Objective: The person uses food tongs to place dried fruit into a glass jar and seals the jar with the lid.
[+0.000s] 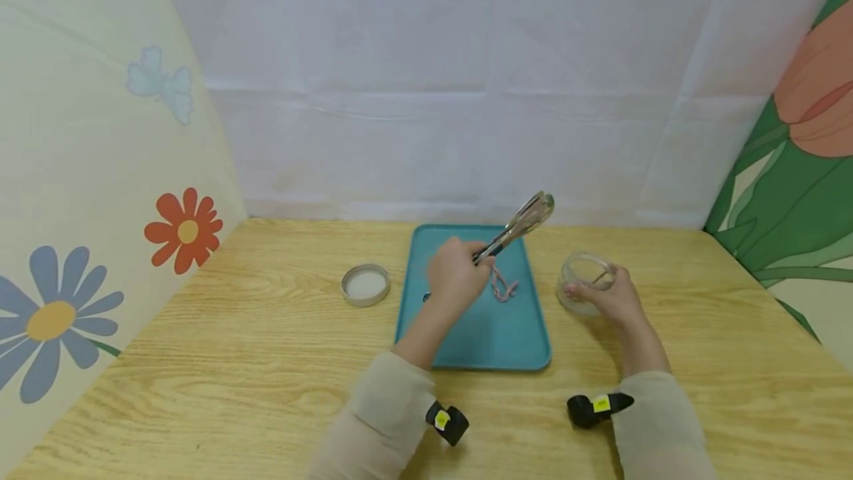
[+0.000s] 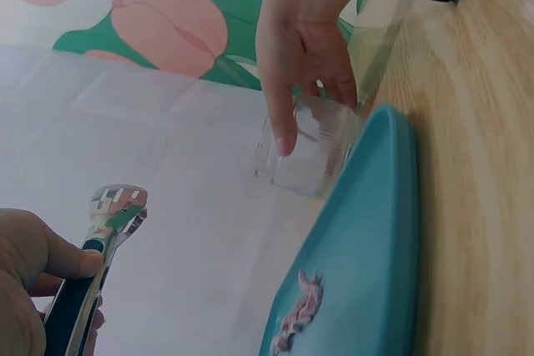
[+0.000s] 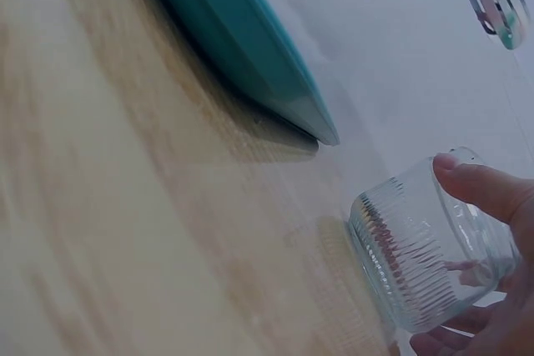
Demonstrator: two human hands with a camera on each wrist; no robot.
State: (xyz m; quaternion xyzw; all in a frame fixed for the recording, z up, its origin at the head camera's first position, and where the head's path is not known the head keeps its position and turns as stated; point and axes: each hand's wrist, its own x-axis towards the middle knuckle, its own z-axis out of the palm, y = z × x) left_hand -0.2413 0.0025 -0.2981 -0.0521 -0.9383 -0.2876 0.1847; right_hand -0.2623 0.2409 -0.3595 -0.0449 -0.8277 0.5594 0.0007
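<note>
OK, far L of the head pic is a pale wall (image 1: 60, 147) w/ a blue flower (image 1: 49, 317), a red flower (image 1: 188, 232) and a light blue butterfly (image 1: 160, 84) on it. L of the mid, a round lid (image 1: 365, 285) lies flat on the wood table (image 1: 253, 361), white inside up. It's just beside the blue tray (image 1: 489, 350), not touching. Low in the pic, L of the mid, is the L sleeve (image 1: 380, 421), then a black cam (image 1: 448, 423).

In the mid, the L hand (image 1: 458, 272) is up over the tray, all curled round the dark handle of some metal tongs (image 1: 523, 222). The tongs lean up & R, w/ the slotted end at top R. A bit R & down from there, a pink twisty thing (image 1: 504, 289) lies on the tray.

R of the mid, a clear glass jar (image 1: 586, 272) stands upright, apart from the tray. The R hand (image 1: 616, 298) is partway open, thumb & fingers bent round the jar. Something thin shows thru the glass; can't tell what. Lower R: another black cam (image 1: 591, 412), then the R sleeve (image 1: 660, 421). Far R, up high: a big orange tulip (image 1: 823, 95).
</note>
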